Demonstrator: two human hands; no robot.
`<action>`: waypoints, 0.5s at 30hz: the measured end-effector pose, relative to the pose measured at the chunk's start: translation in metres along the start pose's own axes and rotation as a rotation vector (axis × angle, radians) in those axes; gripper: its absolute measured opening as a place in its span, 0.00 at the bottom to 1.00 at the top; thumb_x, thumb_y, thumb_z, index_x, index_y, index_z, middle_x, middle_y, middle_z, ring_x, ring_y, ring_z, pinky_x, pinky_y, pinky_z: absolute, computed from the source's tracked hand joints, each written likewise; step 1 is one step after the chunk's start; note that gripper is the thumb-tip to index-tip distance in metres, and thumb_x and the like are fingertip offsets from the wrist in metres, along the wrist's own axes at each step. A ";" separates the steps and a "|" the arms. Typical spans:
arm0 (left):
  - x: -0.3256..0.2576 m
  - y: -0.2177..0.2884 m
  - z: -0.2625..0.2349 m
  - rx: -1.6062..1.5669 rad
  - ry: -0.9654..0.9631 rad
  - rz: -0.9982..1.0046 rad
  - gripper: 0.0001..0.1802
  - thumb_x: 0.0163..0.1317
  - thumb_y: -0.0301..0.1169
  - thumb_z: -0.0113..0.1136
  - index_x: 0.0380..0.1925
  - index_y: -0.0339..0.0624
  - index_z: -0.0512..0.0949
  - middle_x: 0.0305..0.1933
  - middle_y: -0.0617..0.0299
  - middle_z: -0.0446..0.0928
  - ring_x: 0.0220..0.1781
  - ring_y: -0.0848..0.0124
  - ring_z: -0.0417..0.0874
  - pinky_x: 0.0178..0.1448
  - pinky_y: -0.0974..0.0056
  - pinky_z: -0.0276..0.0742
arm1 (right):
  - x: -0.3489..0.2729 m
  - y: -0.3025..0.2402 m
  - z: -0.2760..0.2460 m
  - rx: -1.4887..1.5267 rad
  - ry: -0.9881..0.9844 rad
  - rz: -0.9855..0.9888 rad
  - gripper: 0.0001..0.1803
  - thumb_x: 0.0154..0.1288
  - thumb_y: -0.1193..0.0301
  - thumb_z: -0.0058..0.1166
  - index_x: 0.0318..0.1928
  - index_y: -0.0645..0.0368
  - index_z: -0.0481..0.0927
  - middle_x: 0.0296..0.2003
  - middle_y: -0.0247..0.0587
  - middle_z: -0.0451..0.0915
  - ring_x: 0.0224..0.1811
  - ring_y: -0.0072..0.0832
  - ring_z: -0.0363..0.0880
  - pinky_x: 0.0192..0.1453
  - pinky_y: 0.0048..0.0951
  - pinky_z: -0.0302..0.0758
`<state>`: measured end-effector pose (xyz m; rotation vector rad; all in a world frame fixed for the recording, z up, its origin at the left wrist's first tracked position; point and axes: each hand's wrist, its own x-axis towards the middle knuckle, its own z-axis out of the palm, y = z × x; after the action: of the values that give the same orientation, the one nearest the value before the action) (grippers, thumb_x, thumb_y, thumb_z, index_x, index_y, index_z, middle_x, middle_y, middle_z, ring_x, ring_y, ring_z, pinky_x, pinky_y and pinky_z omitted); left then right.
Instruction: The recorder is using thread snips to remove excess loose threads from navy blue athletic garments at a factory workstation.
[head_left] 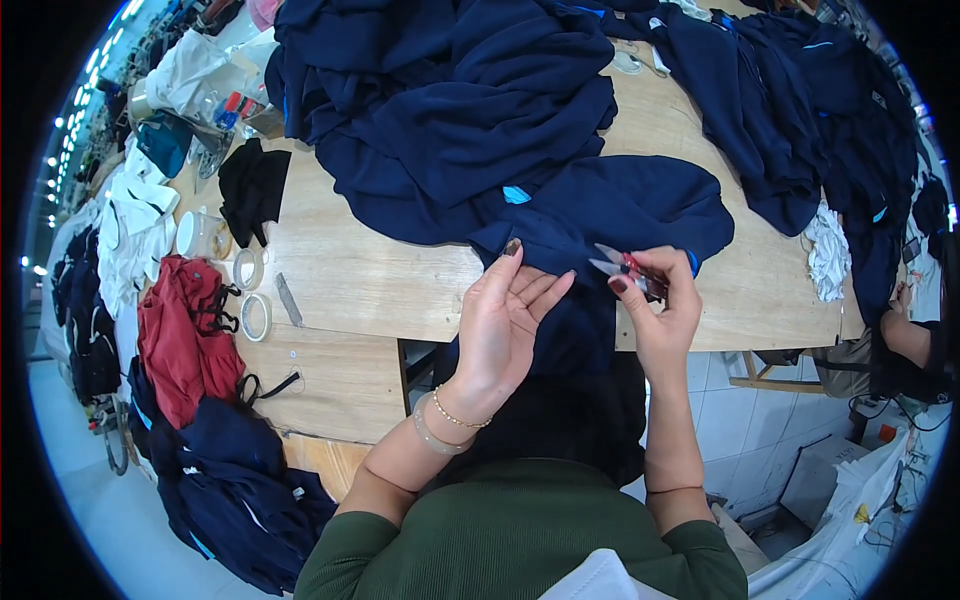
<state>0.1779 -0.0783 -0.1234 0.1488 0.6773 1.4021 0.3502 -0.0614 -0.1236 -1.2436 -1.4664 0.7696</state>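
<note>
Two hands at work over a wooden bench [350, 270]. Left hand [505, 320]: fingers released, palm flat, steadying the navy garment [610, 205] just beneath. Right hand [662, 315]: clenched around red-handled thread snips [625, 268], blades aimed toward the left fingertips, presumably for trimming. Tape rolls [252, 295] lie well left.
</note>
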 end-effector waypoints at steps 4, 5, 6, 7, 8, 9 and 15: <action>0.000 -0.001 0.006 0.019 0.050 -0.001 0.11 0.74 0.34 0.49 0.37 0.38 0.74 0.35 0.58 0.77 0.43 0.68 0.83 0.63 0.56 0.80 | -0.003 0.004 0.003 -0.187 0.068 -0.254 0.16 0.48 0.74 0.74 0.33 0.65 0.78 0.31 0.42 0.80 0.30 0.30 0.76 0.32 0.24 0.71; 0.000 -0.002 0.004 0.014 0.035 -0.001 0.11 0.74 0.34 0.49 0.37 0.38 0.74 0.35 0.58 0.77 0.43 0.68 0.83 0.63 0.56 0.80 | -0.001 0.004 0.005 -0.236 0.085 -0.355 0.17 0.47 0.73 0.74 0.32 0.64 0.78 0.30 0.43 0.80 0.29 0.32 0.76 0.31 0.26 0.71; 0.001 -0.002 0.001 0.015 0.035 0.000 0.11 0.74 0.34 0.49 0.37 0.38 0.74 0.35 0.58 0.77 0.43 0.68 0.83 0.63 0.56 0.80 | 0.001 0.003 0.007 -0.283 0.101 -0.457 0.17 0.46 0.72 0.75 0.32 0.64 0.78 0.29 0.44 0.80 0.28 0.34 0.76 0.29 0.27 0.70; 0.001 -0.003 -0.001 0.001 0.026 -0.002 0.11 0.74 0.34 0.49 0.37 0.38 0.74 0.35 0.58 0.77 0.43 0.68 0.83 0.62 0.57 0.80 | 0.003 0.002 0.009 -0.282 0.102 -0.458 0.17 0.46 0.72 0.75 0.32 0.64 0.78 0.29 0.44 0.80 0.28 0.34 0.76 0.29 0.27 0.70; 0.001 -0.003 -0.002 -0.014 0.017 -0.004 0.11 0.74 0.34 0.49 0.37 0.39 0.74 0.35 0.58 0.78 0.44 0.67 0.83 0.62 0.57 0.80 | 0.005 0.000 0.011 -0.293 0.115 -0.496 0.17 0.46 0.72 0.74 0.31 0.64 0.78 0.29 0.44 0.80 0.27 0.35 0.76 0.29 0.28 0.70; 0.001 -0.004 -0.002 -0.013 0.018 -0.004 0.11 0.74 0.34 0.49 0.37 0.39 0.74 0.35 0.58 0.78 0.44 0.67 0.83 0.62 0.57 0.80 | 0.006 -0.001 0.013 -0.304 0.127 -0.532 0.16 0.47 0.71 0.74 0.31 0.63 0.78 0.29 0.44 0.80 0.27 0.35 0.75 0.28 0.29 0.70; -0.001 -0.001 0.012 0.004 0.123 -0.039 0.10 0.74 0.34 0.50 0.36 0.39 0.74 0.34 0.58 0.77 0.43 0.68 0.83 0.62 0.57 0.80 | 0.011 -0.004 0.020 -0.336 0.109 -0.564 0.16 0.46 0.72 0.74 0.30 0.63 0.78 0.28 0.43 0.80 0.27 0.36 0.75 0.28 0.29 0.70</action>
<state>0.1845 -0.0756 -0.1140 0.0527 0.7802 1.3811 0.3304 -0.0497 -0.1223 -1.0092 -1.7854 0.0787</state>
